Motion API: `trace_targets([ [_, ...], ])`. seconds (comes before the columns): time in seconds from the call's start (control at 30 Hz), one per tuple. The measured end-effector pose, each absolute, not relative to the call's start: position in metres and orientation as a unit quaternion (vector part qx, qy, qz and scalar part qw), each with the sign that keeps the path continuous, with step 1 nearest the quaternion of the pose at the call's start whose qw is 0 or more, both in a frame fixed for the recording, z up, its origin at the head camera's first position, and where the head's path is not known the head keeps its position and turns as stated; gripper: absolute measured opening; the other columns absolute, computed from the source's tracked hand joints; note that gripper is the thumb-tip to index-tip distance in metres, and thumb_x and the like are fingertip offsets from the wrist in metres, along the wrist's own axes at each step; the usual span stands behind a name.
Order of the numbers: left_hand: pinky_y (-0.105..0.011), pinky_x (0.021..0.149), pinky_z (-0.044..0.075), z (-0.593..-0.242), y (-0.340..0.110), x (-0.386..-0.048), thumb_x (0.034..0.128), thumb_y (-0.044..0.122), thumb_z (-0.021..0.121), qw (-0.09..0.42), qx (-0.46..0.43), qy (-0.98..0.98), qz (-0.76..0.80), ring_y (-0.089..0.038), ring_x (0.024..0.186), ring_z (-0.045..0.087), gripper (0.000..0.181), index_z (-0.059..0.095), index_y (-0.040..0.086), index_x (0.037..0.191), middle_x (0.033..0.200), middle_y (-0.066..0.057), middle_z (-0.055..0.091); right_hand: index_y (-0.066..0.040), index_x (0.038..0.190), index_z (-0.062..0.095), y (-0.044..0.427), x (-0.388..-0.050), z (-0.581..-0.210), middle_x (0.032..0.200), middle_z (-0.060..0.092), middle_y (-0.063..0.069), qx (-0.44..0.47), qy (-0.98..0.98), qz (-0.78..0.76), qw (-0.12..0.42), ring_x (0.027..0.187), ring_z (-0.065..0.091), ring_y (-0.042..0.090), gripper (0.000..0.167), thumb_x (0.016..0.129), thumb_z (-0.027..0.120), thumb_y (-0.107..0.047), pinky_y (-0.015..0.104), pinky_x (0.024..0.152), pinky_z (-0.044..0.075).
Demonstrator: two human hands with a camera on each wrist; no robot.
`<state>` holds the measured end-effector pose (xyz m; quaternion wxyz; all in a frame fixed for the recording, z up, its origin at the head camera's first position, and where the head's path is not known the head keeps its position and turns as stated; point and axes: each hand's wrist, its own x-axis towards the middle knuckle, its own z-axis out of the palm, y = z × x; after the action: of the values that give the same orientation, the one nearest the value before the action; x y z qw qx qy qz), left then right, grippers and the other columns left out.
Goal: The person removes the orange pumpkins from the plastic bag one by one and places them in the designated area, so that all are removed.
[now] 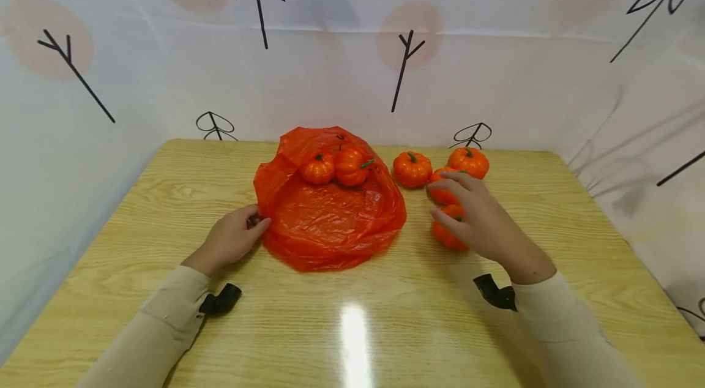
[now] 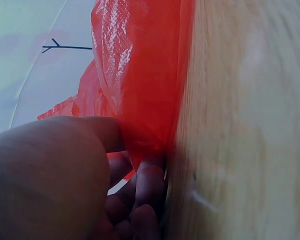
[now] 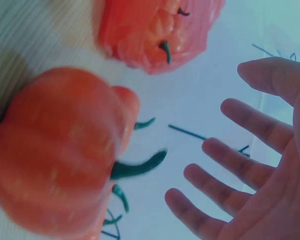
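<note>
A red plastic bag (image 1: 330,223) lies spread open on the table, with two small orange pumpkins (image 1: 351,166) with green stems at its far side. My left hand (image 1: 231,238) pinches the bag's left edge; in the left wrist view the red film (image 2: 150,75) runs down between thumb and fingers. To the right, my right hand (image 1: 479,220) hovers over the nearest loose pumpkin (image 1: 448,232), partly covering it. Its fingers are spread with nothing between them, and in the right wrist view a gap separates them from that pumpkin (image 3: 60,155).
More loose pumpkins (image 1: 413,169) stand right of the bag toward the back. The wooden table (image 1: 165,192) meets a pale patterned cloth backdrop (image 1: 330,82) at its far edge. A bright reflection shows on the near tabletop.
</note>
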<state>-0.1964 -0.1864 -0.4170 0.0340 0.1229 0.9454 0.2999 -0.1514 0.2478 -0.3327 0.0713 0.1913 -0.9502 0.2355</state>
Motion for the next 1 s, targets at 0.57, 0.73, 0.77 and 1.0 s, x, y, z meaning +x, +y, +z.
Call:
trace_targets([
  [0.57, -0.031, 0.069, 0.043, -0.417, -0.186, -0.197, 0.0995, 0.028, 0.061, 0.032, 0.123, 0.946, 0.300, -0.017, 0.072, 0.051, 0.016, 0.062, 0.013, 0.096, 0.081, -0.001, 0.060, -0.012, 0.133, 0.058, 0.205, -0.160, -0.333, 0.150, 0.043, 0.012, 0.209, -0.944, 0.254, 0.041, 0.139, 0.038, 0.036, 0.039, 0.097, 0.066, -0.023, 0.061, 0.108, 0.039],
  [0.73, -0.031, 0.069, 0.043, -0.417, -0.186, -0.197, 0.0997, 0.028, 0.061, 0.032, 0.123, 0.946, 0.298, -0.017, 0.072, 0.051, 0.016, 0.062, 0.012, 0.096, 0.081, -0.001, 0.061, -0.011, 0.133, 0.058, 0.197, -0.161, -0.334, 0.150, 0.043, 0.013, 0.221, -0.942, 0.250, 0.044, 0.138, 0.040, 0.037, 0.041, 0.096, 0.067, -0.025, 0.058, 0.106, 0.042],
  [0.77, -0.031, 0.069, 0.042, -0.416, -0.186, -0.197, 0.0997, 0.028, 0.061, 0.032, 0.123, 0.946, 0.298, -0.017, 0.072, 0.051, 0.016, 0.062, 0.012, 0.096, 0.081, -0.001, 0.061, -0.011, 0.133, 0.058, 0.196, -0.161, -0.334, 0.150, 0.043, 0.012, 0.222, -0.942, 0.250, 0.044, 0.138, 0.040, 0.037, 0.041, 0.095, 0.067, -0.025, 0.057, 0.106, 0.042],
  [1.0, -0.031, 0.069, 0.043, -0.418, -0.186, -0.197, 0.0999, 0.027, 0.061, 0.031, 0.124, 0.946, 0.299, -0.017, 0.071, 0.051, 0.016, 0.062, 0.012, 0.095, 0.080, -0.001, 0.060, -0.013, 0.134, 0.057, 0.192, -0.163, -0.339, 0.152, 0.041, 0.013, 0.221, -0.943, 0.249, 0.026, 0.140, 0.038, 0.037, 0.042, 0.096, 0.068, -0.025, 0.057, 0.107, 0.042],
])
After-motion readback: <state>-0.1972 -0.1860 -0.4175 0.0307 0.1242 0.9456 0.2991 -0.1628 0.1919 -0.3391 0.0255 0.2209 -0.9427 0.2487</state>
